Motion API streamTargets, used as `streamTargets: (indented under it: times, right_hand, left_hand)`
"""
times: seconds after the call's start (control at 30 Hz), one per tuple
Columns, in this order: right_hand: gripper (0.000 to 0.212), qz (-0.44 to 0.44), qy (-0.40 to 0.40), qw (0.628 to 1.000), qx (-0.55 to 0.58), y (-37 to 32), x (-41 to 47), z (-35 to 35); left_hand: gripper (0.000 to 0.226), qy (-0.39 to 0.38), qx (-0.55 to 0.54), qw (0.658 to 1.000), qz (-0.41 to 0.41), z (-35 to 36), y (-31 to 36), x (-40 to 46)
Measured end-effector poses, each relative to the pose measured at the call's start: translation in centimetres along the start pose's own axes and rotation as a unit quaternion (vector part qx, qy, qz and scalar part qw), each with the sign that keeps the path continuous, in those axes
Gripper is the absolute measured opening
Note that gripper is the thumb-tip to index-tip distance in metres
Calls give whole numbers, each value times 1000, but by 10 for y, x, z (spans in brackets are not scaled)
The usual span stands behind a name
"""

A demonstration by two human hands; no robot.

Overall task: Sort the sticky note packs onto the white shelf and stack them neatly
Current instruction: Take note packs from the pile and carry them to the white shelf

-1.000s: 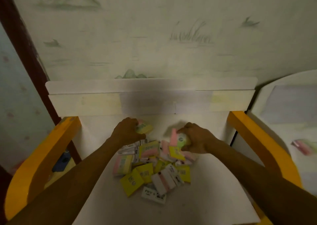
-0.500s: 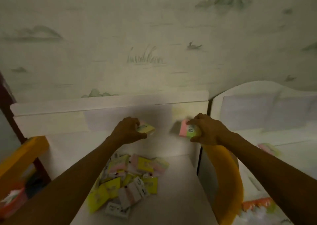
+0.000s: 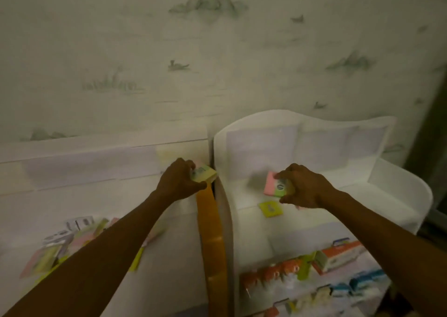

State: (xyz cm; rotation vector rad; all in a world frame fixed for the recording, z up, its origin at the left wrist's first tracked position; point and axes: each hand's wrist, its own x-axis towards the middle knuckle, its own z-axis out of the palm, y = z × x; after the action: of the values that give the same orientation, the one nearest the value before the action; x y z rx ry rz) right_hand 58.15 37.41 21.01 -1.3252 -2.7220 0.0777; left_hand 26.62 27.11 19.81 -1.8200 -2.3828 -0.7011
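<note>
Two packs now off the pile and carried rightward: pink-and-green pack [image 3: 278, 188] pinched in the right hand [image 3: 305, 188], fingers curled round its edges, held over the top tier of the white shelf [image 3: 399, 183] and just above a yellow pack [image 3: 270, 209] already lying flat there. Pale yellow pack [image 3: 204, 173] clamped between thumb and curled fingers of the left hand [image 3: 180, 180], hanging at the gap between the table [image 3: 169, 280] and the shelf, not yet over it. A second ago both hands down in the pile; now level with the shelf, so placing looks imminent, right first. Remaining pile [image 3: 70, 246] lying loose on the table behind the left forearm, well apart from the shelf, so most of the sorting not yet done. Orange arm [image 3: 210, 232] between table and shelf. Round dark label on the pink-and-green pack, printed patch on the yellow one; wording probably a brand mark but too blurred to read. Boxes [image 3: 338, 256] on the lower tier likewise illegible.
</note>
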Motion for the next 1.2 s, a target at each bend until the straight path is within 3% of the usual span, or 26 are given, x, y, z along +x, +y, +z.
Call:
streamTargets:
  times: [0.3, 0.57, 0.83, 1.03, 1.2]
  right_hand:
    - [76, 53, -2, 998, 27, 124, 1, 13]
    - [76, 56, -36, 998, 9, 214, 52, 45]
    - [74, 4, -62, 998, 11, 251, 106, 81]
    - [73, -45, -79, 996, 19, 269, 133, 101]
    - [72, -90, -86, 992, 22, 283, 149, 120]
  left_hand:
    - [67, -20, -34, 998, 43, 78, 109, 59]
    - [66, -50, -59, 997, 28, 165, 147, 114]
    - [70, -76, -20, 996, 40, 214, 154, 126]
    - [82, -98, 9, 995, -1, 229, 159, 117]
    - [74, -105, 22, 993, -59, 243, 170, 99]
